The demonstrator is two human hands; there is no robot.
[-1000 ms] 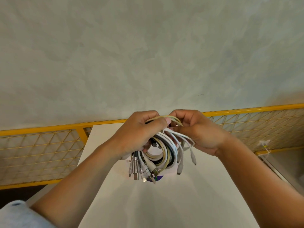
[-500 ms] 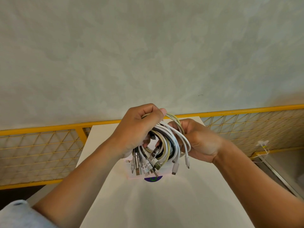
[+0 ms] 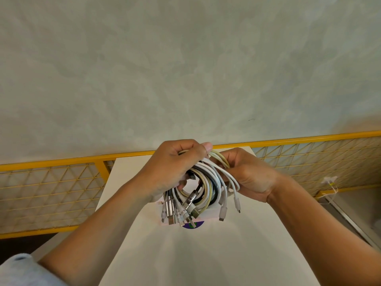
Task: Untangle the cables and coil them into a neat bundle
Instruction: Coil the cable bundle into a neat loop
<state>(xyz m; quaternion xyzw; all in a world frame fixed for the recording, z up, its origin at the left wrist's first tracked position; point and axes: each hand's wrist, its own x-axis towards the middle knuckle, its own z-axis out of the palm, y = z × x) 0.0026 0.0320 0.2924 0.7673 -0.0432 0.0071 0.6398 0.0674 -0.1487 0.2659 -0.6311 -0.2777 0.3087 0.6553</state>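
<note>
Wall [image 3: 185,69]: grey, mottled, fills the upper field; table [image 3: 185,256]: white, plain, runs from the near edge to the rail; rail [image 3: 51,193]: yellow frame with mesh panels, behind the table on both sides; sleeve [image 3: 20,269]: pale blue, lower-left corner; left hand [image 3: 173,170]: raised over the table, fingers curled round the upper-left arc of the coil, thumb laid across the top strands; right hand [image 3: 251,176]: at the coil's right side, fingers curled inward, pinching the cream loop near the top, outer white strands lying against it; coil [image 3: 208,184]: many cables, white, cream and dark, wound as one ring, held in the air between the two hands, above the table and not resting on it; plugs [image 3: 175,215]: cluster of metal and white ends hanging from the coil's lower edge, a few white ones hanging free at lower right; cream loop [image 3: 221,159]: stands proud of the ring at upper right, between the left thumb and the right fingers; sticker [image 3: 193,225]: small purple disc on the table, partly hidden below the plugs. Step, by judgement: untangling looks finished; coiling near its end, the last loop being dressed into the ring. Next move calls for: laying the cream loop flush with the rest; a firm left grip so the ring does not spring open; then gathering the dangling ends.
</note>
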